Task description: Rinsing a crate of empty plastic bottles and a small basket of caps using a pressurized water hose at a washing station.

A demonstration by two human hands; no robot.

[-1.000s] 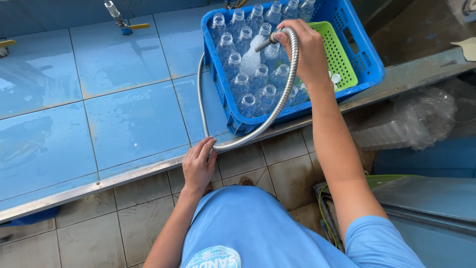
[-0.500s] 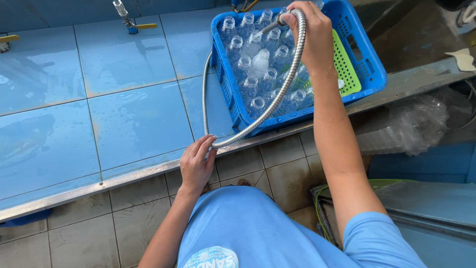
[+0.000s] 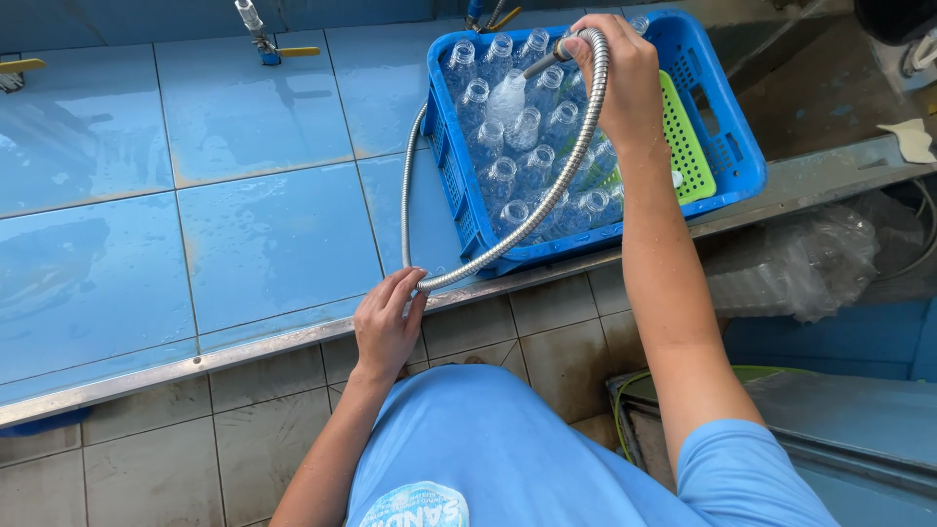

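Item: metal hose (image 3: 547, 205), looped over blue crate (image 3: 727, 146) of clear bottles (image 3: 517, 146). Your right hand (image 3: 620, 73) grips nozzle end, now further over back rows vs. 1 s ago. Left hand (image 3: 386, 327) pinches hose at counter edge (image 3: 195, 361), unmoved. Rinsing appears mid-crate.

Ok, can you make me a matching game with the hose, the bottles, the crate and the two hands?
Things:
1. left hand
2. right hand
3. clear bottles
4. green tray

Places:
A. standing in rows inside the blue crate
B. gripping the metal hose at the counter edge
C. lying at the crate's right side
D. holding the hose's nozzle end over the bottles

Pairs: 1-B, 2-D, 3-A, 4-C
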